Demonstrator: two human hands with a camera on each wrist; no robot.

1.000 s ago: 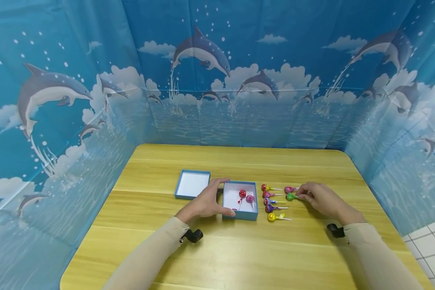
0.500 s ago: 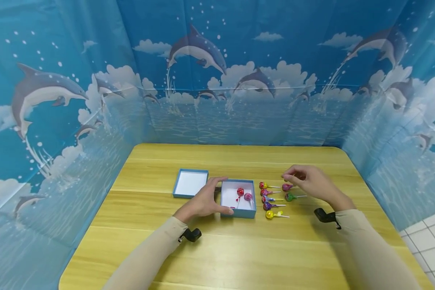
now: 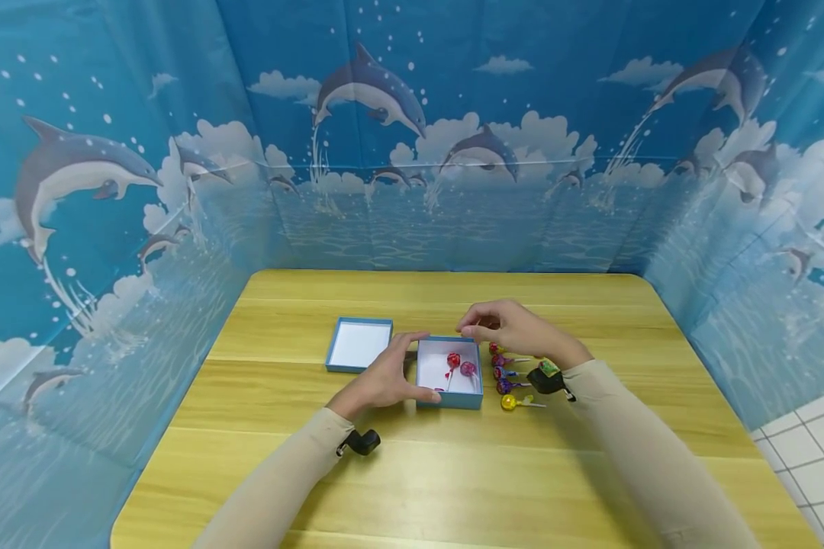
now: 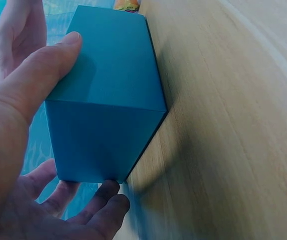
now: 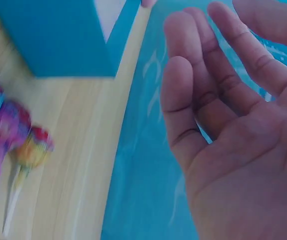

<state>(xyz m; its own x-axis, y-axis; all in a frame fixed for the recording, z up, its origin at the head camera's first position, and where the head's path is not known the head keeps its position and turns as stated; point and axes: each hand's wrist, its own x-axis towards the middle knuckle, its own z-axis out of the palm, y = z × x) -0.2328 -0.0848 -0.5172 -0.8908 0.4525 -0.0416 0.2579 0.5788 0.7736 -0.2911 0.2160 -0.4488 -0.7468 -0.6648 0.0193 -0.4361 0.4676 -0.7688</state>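
My left hand (image 3: 383, 377) grips the open blue box (image 4: 106, 135), its thumb against the near wall and its fingers at the side and far edge. Inside the box lie a red lollipop (image 3: 454, 359) and a pink lollipop (image 3: 468, 369); a bit of another wrapper shows by the near wall. Over the box's far right corner hovers my right hand (image 3: 511, 328), fingers loosely bent with nothing seen in them. A column of several wrapped lollipops, among them a yellow lollipop (image 3: 510, 402), lies right of the box. The green lollipop (image 3: 548, 367) is partly covered by my right wrist.
A blue box lid (image 3: 361, 345), white inside up, lies left of the box on the wooden table (image 3: 412, 473). Dolphin-print curtains (image 3: 384, 213) stand around the table's back and sides. A black camera (image 3: 362, 442) sits on each wrist.
My right hand has left the green lollipop on the table and swung left over the other lollipops to the box. The left hand stays on the box.
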